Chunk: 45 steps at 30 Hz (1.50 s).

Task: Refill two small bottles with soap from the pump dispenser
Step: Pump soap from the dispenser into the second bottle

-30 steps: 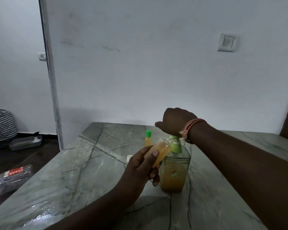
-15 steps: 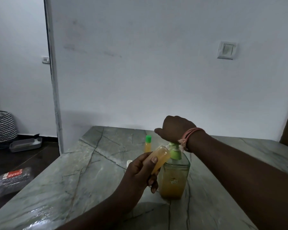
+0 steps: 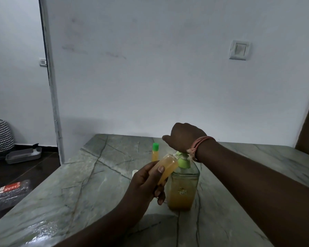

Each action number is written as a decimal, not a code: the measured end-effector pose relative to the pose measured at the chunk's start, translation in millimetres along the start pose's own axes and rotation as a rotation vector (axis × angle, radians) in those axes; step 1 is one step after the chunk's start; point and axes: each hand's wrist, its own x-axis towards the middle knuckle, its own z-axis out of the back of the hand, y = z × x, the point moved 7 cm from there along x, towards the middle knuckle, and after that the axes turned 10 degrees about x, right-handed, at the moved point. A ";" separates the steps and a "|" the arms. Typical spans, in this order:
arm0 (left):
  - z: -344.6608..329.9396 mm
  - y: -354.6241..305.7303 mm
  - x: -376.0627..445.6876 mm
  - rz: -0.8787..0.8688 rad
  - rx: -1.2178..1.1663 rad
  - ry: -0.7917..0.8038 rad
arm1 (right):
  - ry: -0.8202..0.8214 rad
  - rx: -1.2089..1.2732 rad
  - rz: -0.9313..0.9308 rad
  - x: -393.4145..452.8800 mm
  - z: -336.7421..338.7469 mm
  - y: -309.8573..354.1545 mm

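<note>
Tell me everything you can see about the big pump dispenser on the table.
The pump dispenser is a clear, squarish bottle, glass or plastic by its look, roughly two thirds full of orange-amber soap, with a small pale mark on its front. It stands upright on the grey marbled table. Its light green collar and pump head sit on top, under the right hand, which presses down on the pump. The left hand holds a small bottle tilted against the pump's spout.

Right hand (image 3: pixel 183 138) perhaps slightly higher.
</note>
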 end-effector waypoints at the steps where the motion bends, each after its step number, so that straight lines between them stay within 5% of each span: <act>1: -0.2 0.3 0.3 -0.002 -0.001 0.004 | -0.009 -0.026 0.018 0.3 3.7 2.1; 21: 1.1 3.8 3.1 -0.021 -0.040 0.027 | -0.102 0.052 0.043 5.4 -3.1 1.0; 32: -0.2 0.5 0.8 -0.006 -0.011 0.010 | 0.056 0.000 0.022 7.1 -6.7 1.2; 45: 1.3 2.2 2.1 -0.002 0.011 0.004 | -0.016 0.010 0.017 6.9 -8.0 -1.0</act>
